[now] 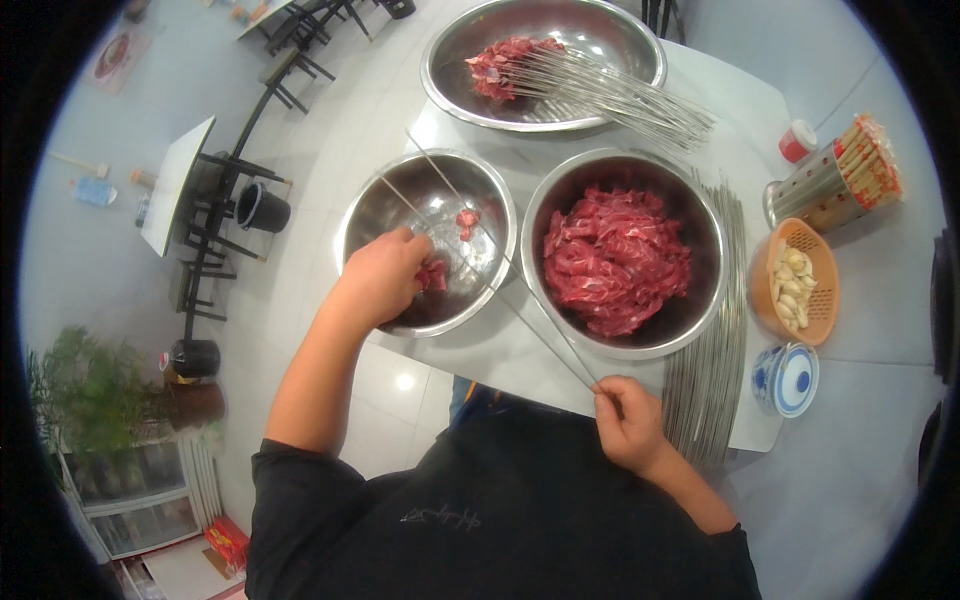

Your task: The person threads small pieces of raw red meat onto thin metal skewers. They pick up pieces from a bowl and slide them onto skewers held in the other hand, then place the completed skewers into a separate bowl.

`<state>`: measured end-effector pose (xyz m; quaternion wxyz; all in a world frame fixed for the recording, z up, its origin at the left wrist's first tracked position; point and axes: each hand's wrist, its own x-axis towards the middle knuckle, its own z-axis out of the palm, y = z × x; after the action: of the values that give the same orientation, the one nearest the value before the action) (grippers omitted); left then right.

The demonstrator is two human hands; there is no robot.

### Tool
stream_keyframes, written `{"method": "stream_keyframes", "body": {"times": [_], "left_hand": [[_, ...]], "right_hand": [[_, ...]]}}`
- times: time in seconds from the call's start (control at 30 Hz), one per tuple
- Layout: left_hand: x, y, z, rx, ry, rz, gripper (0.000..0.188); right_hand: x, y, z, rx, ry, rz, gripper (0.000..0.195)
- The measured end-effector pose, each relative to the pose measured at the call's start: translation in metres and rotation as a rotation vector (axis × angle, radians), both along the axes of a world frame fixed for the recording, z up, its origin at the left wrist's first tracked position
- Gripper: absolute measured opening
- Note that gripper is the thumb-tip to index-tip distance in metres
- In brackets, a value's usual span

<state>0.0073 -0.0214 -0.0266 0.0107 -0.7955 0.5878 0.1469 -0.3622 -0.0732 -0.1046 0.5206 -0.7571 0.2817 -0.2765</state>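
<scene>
My right hand (628,420) pinches two thin metal skewers (538,309) at their near ends, by the table's front edge. The skewers fan apart as they reach over the small steel bowl (501,187) on the left. My left hand (386,274) is down inside that bowl, its fingertips at a piece of red meat (432,276); whether they grip it is hidden. A small pale-red piece of meat (466,223) shows beside one skewer, and I cannot tell if it is threaded. Right of this bowl, a larger steel bowl (531,247) holds sliced raw meat (616,259).
At the back, a wide steel basin (634,45) holds meat-loaded skewers (607,90). Bare skewers (705,375) lie along the table's right side. Beyond them stand an orange basket (763,281) of garlic cloves, a lidded blue-and-white jar (784,381) and a chopstick holder (814,187).
</scene>
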Motion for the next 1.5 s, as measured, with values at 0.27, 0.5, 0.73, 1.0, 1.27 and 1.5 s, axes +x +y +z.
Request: {"method": "stream_keyframes", "body": {"times": [0.27, 0.5, 0.73, 1.0, 1.27, 1.5], "left_hand": [[0.000, -0.012, -0.009, 0.050, -0.003, -0.213, 0.006], [-0.008, -0.017, -0.006, 0.028, -0.099, -0.226, 0.009], [-0.015, -0.017, 0.010, -0.149, 0.149, -0.277, 0.011], [0.000, -0.001, -0.001, -0.360, 1.072, 0.151, 0.015], [-0.006, 0.007, 0.012, -0.559, 1.325, 0.372, 0.033], [-0.001, 0.019, 0.003, -0.733, 1.445, 0.532, 0.011]], "right_hand": [[-0.003, 0.000, 0.002, -0.050, 0.069, 0.000, 0.017], [-0.002, -0.002, 0.008, -0.008, 0.065, 0.004, 0.018], [-0.002, -0.001, 0.012, -0.007, 0.083, 0.012, 0.018], [-0.003, -0.001, 0.007, -0.016, 0.053, 0.011, 0.018], [-0.004, 0.001, 0.005, -0.021, 0.053, 0.010, 0.017], [-0.001, 0.003, 0.002, -0.061, 0.047, -0.005, 0.015]]}}
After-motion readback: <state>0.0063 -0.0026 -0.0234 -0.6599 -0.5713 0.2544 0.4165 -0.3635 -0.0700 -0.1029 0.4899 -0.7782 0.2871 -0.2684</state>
